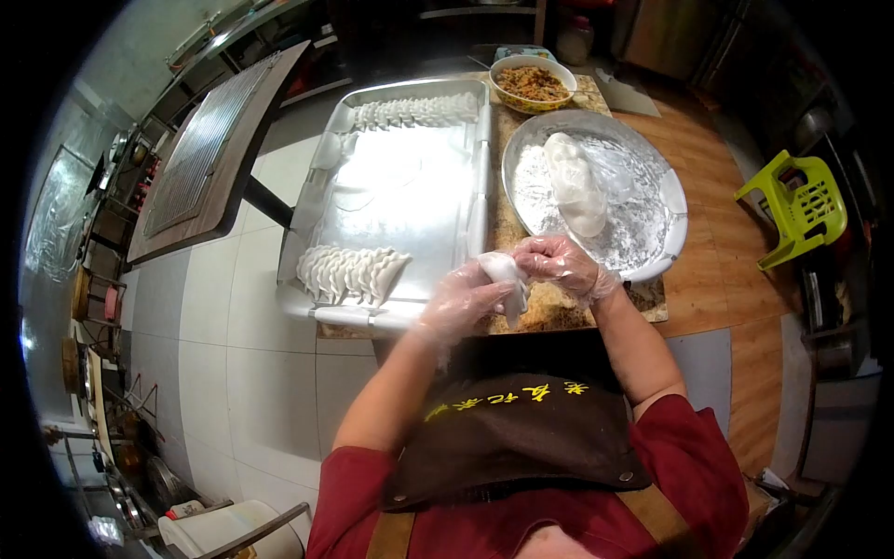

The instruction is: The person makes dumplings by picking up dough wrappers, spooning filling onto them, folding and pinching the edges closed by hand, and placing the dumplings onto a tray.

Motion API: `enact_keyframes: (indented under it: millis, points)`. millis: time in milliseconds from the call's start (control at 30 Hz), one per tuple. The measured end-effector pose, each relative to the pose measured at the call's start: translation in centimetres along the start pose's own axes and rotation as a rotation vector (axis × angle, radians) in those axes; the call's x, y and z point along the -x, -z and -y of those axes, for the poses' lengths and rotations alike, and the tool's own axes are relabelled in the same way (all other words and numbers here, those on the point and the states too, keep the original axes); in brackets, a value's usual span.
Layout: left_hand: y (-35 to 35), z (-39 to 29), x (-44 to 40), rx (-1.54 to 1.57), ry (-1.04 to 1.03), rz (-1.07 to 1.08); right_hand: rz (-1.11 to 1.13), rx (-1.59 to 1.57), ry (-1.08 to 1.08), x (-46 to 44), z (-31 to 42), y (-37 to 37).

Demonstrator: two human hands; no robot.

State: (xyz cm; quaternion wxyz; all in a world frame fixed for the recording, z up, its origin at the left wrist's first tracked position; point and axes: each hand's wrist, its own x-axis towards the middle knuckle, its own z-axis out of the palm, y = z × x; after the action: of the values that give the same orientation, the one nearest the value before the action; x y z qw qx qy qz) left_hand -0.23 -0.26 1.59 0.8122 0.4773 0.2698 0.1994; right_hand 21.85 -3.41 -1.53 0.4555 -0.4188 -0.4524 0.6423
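Note:
Both hands wear clear plastic gloves and meet in front of the apron, over the near table edge. A white dumpling [503, 270] is held between them. My left hand [466, 296] cups it from the left, fingers wrapped round it. My right hand [561, 265] pinches its right side with the fingertips. To the left lies a large metal tray [391, 214] with a row of white pleated dumplings [352, 274] at the near end and another row [419, 110] at the far end. On the right, a round metal basin [643, 177] holds white flour and a long dough lump [575, 182].
A bowl of chopped filling [533, 84] stands behind the basin. A green plastic stool [796, 205] is on the floor at right. A dark-edged table with a ribbed top [219, 140] stands to the left. Near lower left is a white bucket [228, 526].

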Motion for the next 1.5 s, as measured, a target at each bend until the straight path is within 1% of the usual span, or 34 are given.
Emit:
enact_keyframes:
  millis: [67, 100, 167, 200, 233, 267, 300, 367, 400, 433, 467, 500, 567, 667, 700, 767, 800, 833, 900, 933, 967, 1000, 1033, 1100, 1133, 1167, 1200, 1233, 1267, 1300, 1400, 1500]
  points:
    - [0.3, 0.7, 0.0, -0.053, -0.008, -0.041, 0.056, 0.196, 0.079, -0.2, -0.4, 0.1]
    - [0.3, 0.9, 0.0, -0.052, -0.008, -0.042, 0.057, 0.195, 0.078, -0.2, -0.2, -0.1]
    - [0.3, 1.2, -0.1, -0.11, -0.084, -0.029, 0.05, 0.417, 0.119, -0.1, 0.3, -0.6]
    - [0.9, 1.9, -0.6, -0.111, -0.084, -0.028, 0.049, 0.416, 0.12, -0.1, 0.0, -0.6]
    - [1.5, 2.6, -1.2, 0.083, -0.05, 0.046, 0.003, 0.409, 0.152, -0.1, -0.4, -0.5]
    - [1.9, 3.3, -1.4, 0.181, -0.034, 0.084, -0.043, 0.401, 0.183, -0.1, -0.7, -0.5]
    - [1.6, 3.0, -1.3, 0.277, -0.015, 0.121, -0.044, 0.4, 0.183, 0.1, -0.4, -0.8]
    - [0.9, 2.6, -0.8, -0.109, -0.175, -0.051, -0.059, 0.08, 0.057, 0.5, 0.5, -1.3]
    - [1.1, 3.0, -1.2, -0.108, -0.174, -0.05, -0.06, 0.08, 0.056, 0.5, 0.5, -1.2]
    - [1.4, 3.2, -1.8, 0.062, -0.128, -0.022, -0.068, 0.05, 0.05, 0.5, 0.5, -0.9]
    - [1.5, 3.7, -1.8, 0.147, -0.104, -0.006, -0.076, 0.021, 0.044, 0.5, 0.6, -0.6]
    - [1.4, 3.6, -1.8, 0.232, -0.08, 0.007, -0.076, 0.021, 0.043, 0.3, 0.1, -0.1]
    - [-0.1, 2.0, -0.4, -0.029, -0.137, -0.037, 0.032, 0.06, -0.01, -0.3, -1.1, 1.1]
    - [-0.2, 1.1, 0.0, -0.061, -0.08, 0.019, 0.051, 0.126, 0.016, -0.3, -0.9, 0.4]
    - [0.1, 1.3, 0.0, -0.06, -0.079, 0.018, 0.052, 0.125, 0.015, -0.3, -0.7, 0.0]
    - [0.8, 2.0, -0.4, -0.17, -0.021, 0.065, 0.048, 0.278, 0.02, -0.1, -0.4, -0.6]
    - [0.9, 2.0, -0.4, -0.17, -0.02, 0.065, 0.057, 0.249, 0.076, -0.1, -0.6, -0.7]
    - [0.9, 2.1, -0.4, -0.189, -0.025, 0.084, 0.057, 0.249, 0.077, 0.0, -0.6, -0.9]
    - [0.7, 2.0, -0.4, -0.208, -0.028, 0.103, -0.031, 0.37, 0.045, 0.2, -0.5, -1.3]
    - [0.4, 1.9, -0.2, -0.155, -0.05, 0.1, -0.032, 0.37, 0.045, 0.3, -0.6, -1.1]
    - [0.1, 1.8, -0.2, -0.102, -0.072, 0.097, -0.011, 0.231, 0.049, 0.5, -0.9, -0.7]
    - [1.0, 3.1, -1.3, -0.102, -0.072, 0.097, 0.011, 0.092, 0.053, 0.5, -1.1, -0.3]
    - [2.5, 5.4, -3.2, 0.148, 0.004, 0.035, 0.011, 0.093, 0.052, 0.5, -1.3, -0.2]
    - [3.1, 6.0, -3.6, 0.398, 0.082, -0.026, -0.019, 0.003, 0.011, 0.5, -1.7, 0.1]
    - [2.5, 4.6, -2.4, 0.251, 0.032, 0.058, 0.049, -0.03, 0.006, 0.3, -2.0, 0.2]
    - [1.9, 3.3, -1.3, 0.103, -0.019, 0.14, 0.048, -0.029, 0.006, 0.3, -2.1, 0.2]
    - [1.4, 2.5, -0.7, 0.103, -0.019, 0.14, 0.067, -0.095, -0.021, 0.4, -2.1, -0.2]
    - [1.0, 1.7, -0.1, 0.068, -0.045, 0.19, 0.087, -0.161, -0.048, 0.3, -2.1, -0.5]
    - [0.8, 1.4, 0.2, 0.032, -0.07, 0.24, 0.097, -0.149, -0.025, 0.1, -2.3, -0.5]
    - [1.2, 2.0, 0.0, 0.033, -0.069, 0.238, 0.099, -0.15, -0.027, 0.0, -2.2, -0.7]
    - [2.1, 3.1, -0.6, -0.009, -0.073, 0.287, 0.123, -0.158, -0.08, 0.1, -1.2, -1.3]
    - [1.8, 2.8, -0.5, 0.026, -0.045, 0.281, 0.153, -0.064, -0.078, 0.1, 0.3, -2.1]
